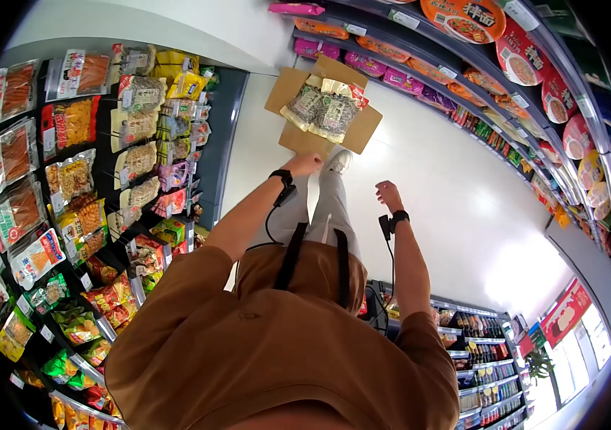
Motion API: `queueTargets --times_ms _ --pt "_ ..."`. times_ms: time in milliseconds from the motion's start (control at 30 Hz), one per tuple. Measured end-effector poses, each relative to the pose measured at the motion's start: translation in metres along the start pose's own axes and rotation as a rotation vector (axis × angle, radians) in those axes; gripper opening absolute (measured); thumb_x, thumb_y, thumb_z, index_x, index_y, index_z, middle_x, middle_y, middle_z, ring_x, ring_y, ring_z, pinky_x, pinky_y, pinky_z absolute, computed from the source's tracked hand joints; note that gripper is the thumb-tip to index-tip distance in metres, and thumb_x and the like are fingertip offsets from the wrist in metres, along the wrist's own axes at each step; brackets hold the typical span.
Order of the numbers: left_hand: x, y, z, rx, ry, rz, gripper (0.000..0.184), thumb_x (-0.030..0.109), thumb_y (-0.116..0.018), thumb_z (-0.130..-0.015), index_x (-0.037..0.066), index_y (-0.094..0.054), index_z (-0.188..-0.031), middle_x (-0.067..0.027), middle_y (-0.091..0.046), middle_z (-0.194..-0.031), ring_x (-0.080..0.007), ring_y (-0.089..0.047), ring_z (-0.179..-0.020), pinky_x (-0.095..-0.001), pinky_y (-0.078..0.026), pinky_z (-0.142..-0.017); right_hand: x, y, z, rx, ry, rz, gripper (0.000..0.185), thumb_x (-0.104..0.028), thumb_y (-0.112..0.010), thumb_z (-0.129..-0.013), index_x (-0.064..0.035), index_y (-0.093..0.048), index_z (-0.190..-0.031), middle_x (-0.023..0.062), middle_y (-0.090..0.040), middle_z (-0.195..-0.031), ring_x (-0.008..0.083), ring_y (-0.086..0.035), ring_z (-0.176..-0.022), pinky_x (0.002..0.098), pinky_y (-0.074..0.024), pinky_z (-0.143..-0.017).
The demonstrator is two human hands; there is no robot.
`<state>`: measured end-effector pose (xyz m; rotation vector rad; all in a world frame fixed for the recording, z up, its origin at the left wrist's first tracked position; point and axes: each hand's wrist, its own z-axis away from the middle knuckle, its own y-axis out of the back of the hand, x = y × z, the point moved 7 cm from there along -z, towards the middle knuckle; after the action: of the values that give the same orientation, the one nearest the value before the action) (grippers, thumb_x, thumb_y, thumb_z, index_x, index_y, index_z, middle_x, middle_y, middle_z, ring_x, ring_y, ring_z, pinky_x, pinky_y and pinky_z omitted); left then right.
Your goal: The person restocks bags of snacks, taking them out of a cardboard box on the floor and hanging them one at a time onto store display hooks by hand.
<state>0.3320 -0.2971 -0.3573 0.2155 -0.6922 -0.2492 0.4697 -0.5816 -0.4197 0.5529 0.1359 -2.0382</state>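
Note:
My left hand (307, 163) hangs loosely closed above my leg, near the lower flap of an open cardboard box (292, 136), without touching it. Nothing shows in its fingers. To the right, my right hand (388, 195) is over the floor with its fingers loosely bent and partly apart, also holding nothing. The box stands on the floor ahead of my feet, its flaps folded outward. Clear-fronted snack bags (335, 113) of what look like dark seeds lie in it, with red and green on their corners. How deep they are stacked is hidden.
On the left, a rack holds hanging snack bags (142, 93), some resembling those in the box. Curved shelves (456, 75) of instant noodle bowls run along the right. Bottles fill a shelf (484, 351) at lower right. Pale floor (434, 186) lies between; cables run from both wrists.

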Motion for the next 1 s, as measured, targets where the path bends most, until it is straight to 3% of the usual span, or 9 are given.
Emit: queueTargets --times_ms 100,233,333,400,533,600,800,933,1000 --pt "-0.026 0.008 -0.031 0.087 -0.032 -0.114 0.028 0.028 -0.056 -0.085 0.003 -0.063 -0.093 -0.0093 -0.065 -0.073 -0.0191 -0.063 -0.068 -0.0314 -0.048 -0.065 -0.02 -0.005 -0.023 -0.023 0.036 -0.018 0.021 -0.026 -0.056 -0.085 -0.0074 -0.06 -0.095 0.0038 -0.06 -0.071 0.0114 -0.055 -0.055 0.025 -0.0448 -0.048" --pt "-0.055 0.012 -0.063 -0.079 0.089 -0.193 0.029 0.03 -0.055 -0.085 0.002 -0.062 -0.091 -0.0123 -0.066 -0.077 -0.0218 -0.064 -0.065 -0.0337 -0.048 -0.064 -0.047 -0.019 -0.054 -0.018 0.046 0.056 0.022 -0.025 -0.055 -0.085 -0.0071 -0.061 -0.096 0.0041 -0.06 -0.072 0.0119 -0.056 -0.056 0.0245 -0.0452 -0.05" --pt "-0.07 0.025 -0.076 0.036 0.086 -0.121 0.028 0.028 -0.054 -0.085 0.001 -0.062 -0.089 -0.0131 -0.066 -0.078 -0.0228 -0.064 -0.068 -0.0343 -0.048 -0.064 -0.055 -0.038 -0.083 -0.037 0.046 0.07 0.023 -0.025 -0.054 -0.086 -0.0062 -0.061 -0.096 0.0046 -0.061 -0.072 0.0125 -0.057 -0.056 0.0252 -0.0457 -0.049" --pt "-0.07 0.04 -0.079 0.288 -0.014 -0.02 0.024 0.022 -0.052 -0.079 0.0 -0.06 -0.076 -0.0189 -0.061 -0.071 -0.0367 -0.058 -0.067 -0.0427 -0.046 -0.063 -0.058 -0.049 -0.099 -0.049 0.045 0.086 0.023 -0.025 -0.054 -0.086 -0.0058 -0.061 -0.096 0.0048 -0.061 -0.072 0.0127 -0.057 -0.056 0.0255 -0.0458 -0.049" --pt "-0.086 0.045 -0.092 0.224 -0.02 0.01 0.024 0.021 -0.051 -0.081 0.0 -0.061 -0.08 -0.0201 -0.062 -0.077 -0.0375 -0.06 -0.074 -0.043 -0.046 -0.066 -0.06 -0.071 -0.127 -0.033 -0.004 0.105 0.024 -0.025 -0.053 -0.087 -0.0048 -0.06 -0.097 0.0055 -0.061 -0.073 0.0136 -0.059 -0.056 0.0259 -0.0471 -0.05" --pt "-0.104 0.044 -0.101 0.155 0.087 -0.058 0.022 0.02 -0.051 -0.081 0.001 -0.062 -0.081 -0.0204 -0.062 -0.08 -0.0366 -0.06 -0.08 -0.0429 -0.047 -0.069 -0.063 -0.083 -0.139 -0.035 -0.004 0.08 0.024 -0.025 -0.052 -0.087 -0.0044 -0.059 -0.098 0.0058 -0.062 -0.074 0.0141 -0.059 -0.057 0.026 -0.0479 -0.05" --pt "-0.137 0.044 -0.122 0.136 0.044 -0.111 0.024 0.02 -0.052 -0.081 0.0 -0.06 -0.091 -0.019 -0.064 -0.086 -0.0365 -0.061 -0.082 -0.0436 -0.048 -0.071 -0.073 -0.11 -0.173 -0.014 -0.001 0.01 0.029 -0.024 -0.05 -0.089 -0.0034 -0.053 -0.109 0.0084 -0.063 -0.085 0.0162 -0.063 -0.064 0.0273 -0.0508 -0.054" --pt "-0.142 0.053 -0.133 0.028 0.062 -0.154 0.027 0.021 -0.053 -0.081 -0.001 -0.059 -0.096 -0.0185 -0.064 -0.091 -0.0366 -0.06 -0.085 -0.0428 -0.048 -0.075 -0.073 -0.127 -0.185 -0.017 -0.041 -0.11 0.046 -0.019 -0.056 -0.086 -0.0022 -0.043 -0.127 0.0118 -0.06 -0.101 0.0202 -0.065 -0.074 0.0313 -0.0521 -0.06" --pt "-0.128 0.065 -0.136 0.165 -0.086 -0.212 0.021 0.017 -0.055 -0.078 -0.004 -0.054 -0.076 -0.0221 -0.058 -0.075 -0.0381 -0.057 -0.074 -0.043 -0.046 -0.066 -0.075 -0.133 -0.187 -0.007 -0.029 -0.149 0.052 -0.018 -0.057 -0.085 -0.0028 -0.039 -0.131 0.0134 -0.058 -0.108 0.0206 -0.065 -0.076 0.0312 -0.0522 -0.06"
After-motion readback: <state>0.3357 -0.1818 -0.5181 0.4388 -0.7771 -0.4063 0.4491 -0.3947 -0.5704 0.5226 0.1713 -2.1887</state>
